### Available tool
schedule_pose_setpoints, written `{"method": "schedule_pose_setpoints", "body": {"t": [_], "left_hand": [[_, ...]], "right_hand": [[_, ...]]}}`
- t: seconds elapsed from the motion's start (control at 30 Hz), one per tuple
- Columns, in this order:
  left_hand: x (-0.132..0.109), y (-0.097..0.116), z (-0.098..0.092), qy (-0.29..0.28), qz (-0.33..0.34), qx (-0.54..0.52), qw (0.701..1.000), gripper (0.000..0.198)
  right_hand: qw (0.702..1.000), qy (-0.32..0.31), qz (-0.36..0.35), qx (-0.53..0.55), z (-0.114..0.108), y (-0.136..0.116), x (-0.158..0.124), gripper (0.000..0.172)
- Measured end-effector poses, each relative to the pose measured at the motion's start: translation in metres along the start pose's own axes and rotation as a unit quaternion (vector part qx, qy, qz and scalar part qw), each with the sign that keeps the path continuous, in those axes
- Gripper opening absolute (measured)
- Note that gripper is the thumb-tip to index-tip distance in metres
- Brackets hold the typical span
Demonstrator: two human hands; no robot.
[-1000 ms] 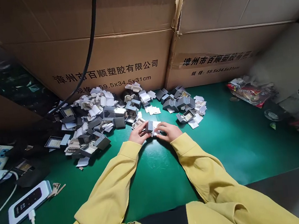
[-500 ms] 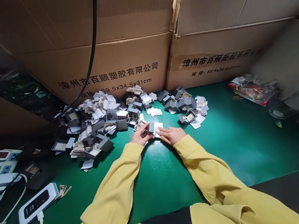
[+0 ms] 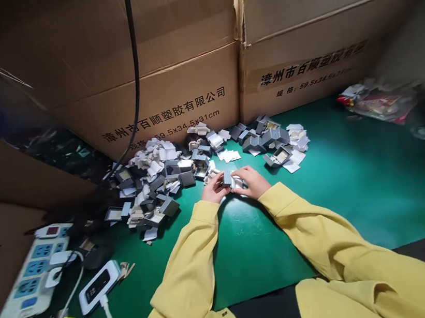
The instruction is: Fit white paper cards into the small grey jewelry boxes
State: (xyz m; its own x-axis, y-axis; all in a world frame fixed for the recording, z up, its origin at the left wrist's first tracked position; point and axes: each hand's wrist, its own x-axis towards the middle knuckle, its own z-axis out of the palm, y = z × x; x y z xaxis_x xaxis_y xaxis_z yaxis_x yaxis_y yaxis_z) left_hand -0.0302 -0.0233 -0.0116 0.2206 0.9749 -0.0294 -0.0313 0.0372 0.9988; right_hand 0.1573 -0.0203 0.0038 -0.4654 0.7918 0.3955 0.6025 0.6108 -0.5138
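My left hand [image 3: 214,190] and my right hand [image 3: 251,181] meet over the green mat [image 3: 341,184], both in yellow sleeves. Together they grip a small grey box [image 3: 226,179] with white paper pieces [image 3: 236,182] next to it. The fingers of both hands curl round the box. Just beyond lies a heap of small grey boxes and white inserts [image 3: 155,174], and a smaller group of grey boxes [image 3: 268,141] sits to the right.
Two large cardboard cartons [image 3: 171,81] stand behind the heaps, a black cable [image 3: 134,75] hanging in front. At left lie a power strip [image 3: 32,274] and a white device with a cable [image 3: 98,286]. A crumpled wrapper [image 3: 381,100] lies far right.
The view has swung left and tilted, so everything shifted right in frame. My hands stay together on the small grey box, with the fingers working slightly.
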Motion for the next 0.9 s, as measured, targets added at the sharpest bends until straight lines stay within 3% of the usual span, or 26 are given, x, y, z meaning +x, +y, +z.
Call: {"method": "schedule_pose_setpoints", "body": {"t": [0.33,0.5,0.67,0.9], "left_hand": [[0.003,-0.001,-0.002,-0.008,0.008,0.017,1.0,0.073],[0.003,-0.001,-0.001,-0.023,0.02,0.041,0.999,0.07],[0.001,-0.004,-0.005,-0.024,0.042,0.051,0.998,0.067],[0.002,-0.007,-0.01,-0.04,0.044,0.062,0.996,0.063]], "right_hand": [[0.998,0.03,-0.042,0.024,0.008,0.003,0.001,0.027],[0.999,-0.012,-0.032,-0.026,0.002,0.002,0.007,0.023],[0.991,-0.064,-0.073,-0.088,-0.006,-0.005,0.014,0.019],[0.979,-0.053,-0.152,-0.125,-0.005,-0.003,0.013,0.018]]}}
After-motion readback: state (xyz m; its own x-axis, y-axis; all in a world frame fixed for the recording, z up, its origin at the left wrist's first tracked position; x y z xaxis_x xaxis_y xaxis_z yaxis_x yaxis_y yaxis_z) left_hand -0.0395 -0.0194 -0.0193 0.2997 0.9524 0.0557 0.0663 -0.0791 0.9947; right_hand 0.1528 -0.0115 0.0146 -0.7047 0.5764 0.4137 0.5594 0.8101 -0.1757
